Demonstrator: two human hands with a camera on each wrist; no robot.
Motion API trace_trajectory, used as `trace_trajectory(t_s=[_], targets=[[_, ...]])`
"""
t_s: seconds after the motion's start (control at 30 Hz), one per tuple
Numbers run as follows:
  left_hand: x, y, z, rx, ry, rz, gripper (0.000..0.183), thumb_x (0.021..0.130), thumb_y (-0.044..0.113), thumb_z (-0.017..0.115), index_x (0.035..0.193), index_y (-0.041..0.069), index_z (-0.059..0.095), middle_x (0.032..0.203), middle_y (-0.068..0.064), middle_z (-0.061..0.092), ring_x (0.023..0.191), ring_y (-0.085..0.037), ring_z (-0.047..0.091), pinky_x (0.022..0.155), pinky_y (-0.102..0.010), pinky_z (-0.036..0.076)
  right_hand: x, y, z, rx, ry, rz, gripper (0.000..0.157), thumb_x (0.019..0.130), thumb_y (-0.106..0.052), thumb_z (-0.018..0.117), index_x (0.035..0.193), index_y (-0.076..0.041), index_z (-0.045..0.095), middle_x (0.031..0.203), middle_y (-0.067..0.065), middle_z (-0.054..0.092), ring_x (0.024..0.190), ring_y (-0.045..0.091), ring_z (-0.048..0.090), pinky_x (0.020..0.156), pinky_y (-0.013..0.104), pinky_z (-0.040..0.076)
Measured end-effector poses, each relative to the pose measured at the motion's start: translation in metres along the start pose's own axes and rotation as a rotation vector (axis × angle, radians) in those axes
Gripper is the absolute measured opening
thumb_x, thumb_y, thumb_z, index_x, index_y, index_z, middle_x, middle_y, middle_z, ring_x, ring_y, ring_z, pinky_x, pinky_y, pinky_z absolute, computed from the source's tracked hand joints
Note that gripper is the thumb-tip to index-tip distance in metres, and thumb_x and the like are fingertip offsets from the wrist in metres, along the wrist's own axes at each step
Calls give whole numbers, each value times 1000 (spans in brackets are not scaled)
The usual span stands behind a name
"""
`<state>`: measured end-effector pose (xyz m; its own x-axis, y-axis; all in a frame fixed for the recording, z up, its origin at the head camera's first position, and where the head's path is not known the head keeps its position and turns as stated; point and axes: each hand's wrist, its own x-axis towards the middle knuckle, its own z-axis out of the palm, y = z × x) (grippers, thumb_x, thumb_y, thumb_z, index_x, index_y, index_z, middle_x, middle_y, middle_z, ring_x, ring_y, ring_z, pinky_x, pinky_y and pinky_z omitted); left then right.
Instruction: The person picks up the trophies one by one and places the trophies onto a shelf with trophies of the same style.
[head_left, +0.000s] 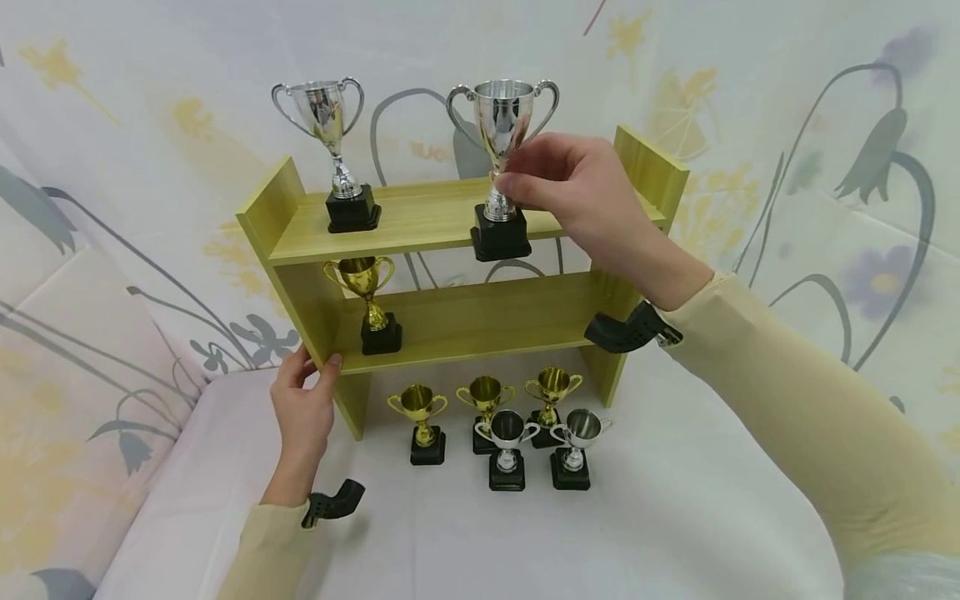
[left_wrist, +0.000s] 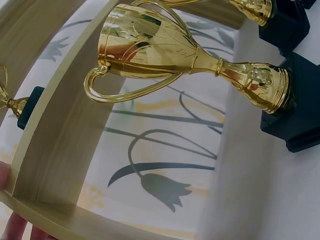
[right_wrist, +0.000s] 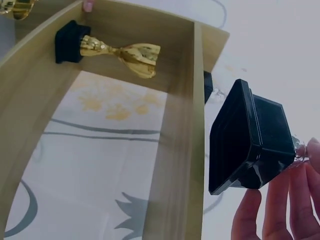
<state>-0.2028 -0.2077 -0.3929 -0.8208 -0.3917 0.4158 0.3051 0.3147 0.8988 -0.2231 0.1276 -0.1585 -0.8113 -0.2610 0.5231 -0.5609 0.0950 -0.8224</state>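
My right hand [head_left: 573,187] pinches a silver trophy cup [head_left: 504,112] by its stem, thumb in front. Its black base [right_wrist: 267,140] is off the board, underside showing in the right wrist view, beside the top board's front edge. My left hand [head_left: 303,412] grips the lower left side panel of the wooden shelf [head_left: 465,329], thumb on the near side and fingers beyond. Another silver trophy [head_left: 326,112] stands at the top board's left. A gold trophy [head_left: 365,279] stands at the left of the middle board.
Below and in front of the shelf, on the white cloth [head_left: 450,550], stand three gold trophies [head_left: 417,404] and two smaller silver trophies [head_left: 507,429]. A flower-patterned cloth [head_left: 795,167] hangs behind. The shelf's raised right side panel [head_left: 652,171] rises near my right wrist.
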Motion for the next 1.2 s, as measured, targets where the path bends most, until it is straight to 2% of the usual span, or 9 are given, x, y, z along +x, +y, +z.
trace_trajectory(t_s=[0.37, 0.6, 0.77, 0.9, 1.2], targets=[[-1, 2, -2, 31, -14, -37, 47, 97, 18, 66, 143, 18, 57, 124, -2, 57, 108, -11, 51, 80, -14, 49, 22, -4, 6, 92, 3, 27, 13, 92, -4, 69, 105, -1, 71, 103, 12, 68, 93, 24, 63, 89, 33, 53], [-2, 1, -4, -7, 8, -50, 45, 96, 16, 67, 141, 17, 59, 121, 1, 58, 108, -12, 53, 81, -15, 49, 34, -2, 14, 79, -9, 29, 16, 92, -4, 69, 107, 2, 69, 102, 11, 69, 94, 24, 64, 87, 33, 53], [-1, 2, -4, 3, -4, -59, 47, 96, 17, 66, 142, 18, 57, 122, 2, 56, 108, -12, 52, 80, -15, 49, 42, 7, 14, 34, 8, 23, 15, 92, -5, 69, 106, 2, 69, 102, 10, 69, 94, 23, 64, 87, 32, 53], [0, 3, -2, 7, -10, -57, 48, 96, 16, 67, 143, 18, 57, 123, 2, 56, 108, -11, 51, 79, -14, 49, 48, 11, 14, 6, 18, 55, 18, 93, -7, 69, 108, 1, 68, 104, 9, 68, 96, 22, 64, 88, 33, 52], [-2, 5, -1, 13, -11, -72, 48, 96, 17, 66, 143, 17, 56, 123, 2, 55, 109, -12, 51, 80, -14, 48, 60, 12, 24, 23, 3, 147, 20, 93, -9, 69, 111, 0, 67, 106, 9, 69, 97, 21, 64, 89, 36, 51]])
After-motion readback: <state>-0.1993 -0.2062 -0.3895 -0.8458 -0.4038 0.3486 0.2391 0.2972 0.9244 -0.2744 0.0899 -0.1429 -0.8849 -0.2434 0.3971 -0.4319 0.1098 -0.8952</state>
